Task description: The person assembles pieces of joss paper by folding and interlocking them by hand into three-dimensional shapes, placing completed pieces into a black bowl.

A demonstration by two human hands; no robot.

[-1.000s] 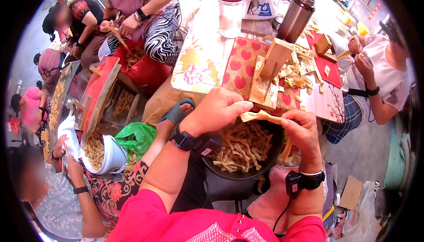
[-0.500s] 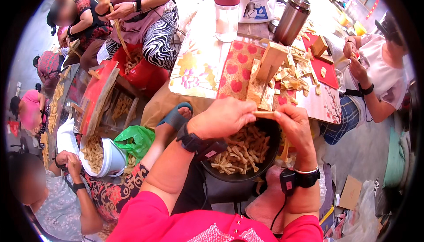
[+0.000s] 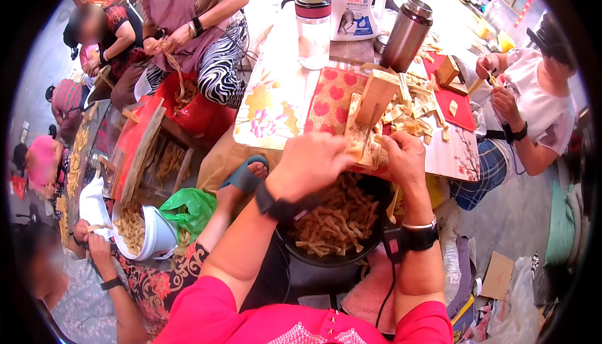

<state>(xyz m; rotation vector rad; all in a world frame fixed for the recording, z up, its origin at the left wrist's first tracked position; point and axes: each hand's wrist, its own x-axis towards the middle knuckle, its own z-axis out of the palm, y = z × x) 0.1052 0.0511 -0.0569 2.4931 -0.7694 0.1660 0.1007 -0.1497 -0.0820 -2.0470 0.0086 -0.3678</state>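
Observation:
My left hand (image 3: 315, 163), slightly blurred, is closed with its fingertips at the near end of a wooden board with an upright block (image 3: 376, 96). My right hand (image 3: 406, 161) is pinched beside the same end, a small gap from the left fingers. Whatever either hand holds is hidden or too small to name. Below them a dark round pan (image 3: 370, 257) holds many knotted, pale brown strips (image 3: 335, 218). More pale strips (image 3: 414, 115) lie heaped on the table just right of the block.
A clear lidded jar (image 3: 313, 40), white jug (image 3: 357, 8) and metal flask (image 3: 407, 35) stand farther back on the table (image 3: 269, 115). A red tray (image 3: 461, 109) lies to the right. At left are a white bucket (image 3: 160, 231) and green bag (image 3: 188, 209). Several people sit around.
The strip stretched between my hands is no longer seen there. Both hands have shifted slightly left, toward the near end of the wooden board, and the view has moved a little.

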